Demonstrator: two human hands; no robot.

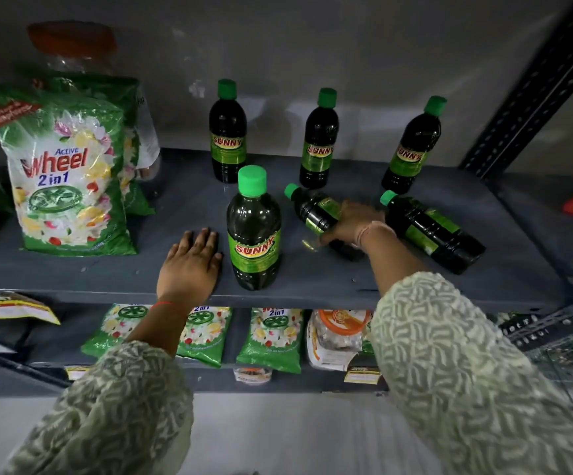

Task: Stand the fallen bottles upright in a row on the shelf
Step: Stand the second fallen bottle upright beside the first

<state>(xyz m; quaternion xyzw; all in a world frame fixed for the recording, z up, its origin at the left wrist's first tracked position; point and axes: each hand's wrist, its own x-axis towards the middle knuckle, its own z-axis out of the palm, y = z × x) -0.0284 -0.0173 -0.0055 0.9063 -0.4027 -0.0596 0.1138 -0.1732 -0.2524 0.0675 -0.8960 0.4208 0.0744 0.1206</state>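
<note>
Dark green Sunny bottles with green caps stand on the grey shelf (182,200). Three are upright at the back: left (227,138), middle (319,142), right (411,149). A fourth upright bottle (254,231) stands near the front edge. Two bottles lie on their sides with caps pointing back-left: the nearer fallen bottle (314,209) and the far fallen bottle (432,231). My right hand (350,224) is wrapped around the nearer fallen bottle's body. My left hand (190,265) rests flat on the shelf, fingers spread, just left of the front upright bottle.
Green Wheel detergent bags (69,173) stand at the shelf's left, with a clear jar (72,46) with an orange lid behind. A perforated black upright (535,94) bounds the right side. The lower shelf holds more detergent packets (271,337) and a jar (339,334).
</note>
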